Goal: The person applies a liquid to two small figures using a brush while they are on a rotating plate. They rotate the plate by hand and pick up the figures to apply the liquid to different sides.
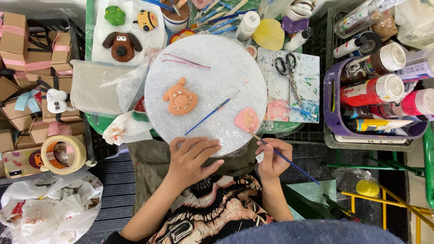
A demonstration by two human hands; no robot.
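Black printed T-shirt, olive apron, bare forearms.

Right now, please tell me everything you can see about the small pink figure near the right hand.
The pink figure looks like soft clay, a rounded, flattish piece with small pale yellowish details on top. It lies flat on the round board covered in clear plastic film, near the board's lower right edge. The tip of the blue-handled brush held in the right hand seems to touch its lower edge. The orange figure lies apart, to its left.
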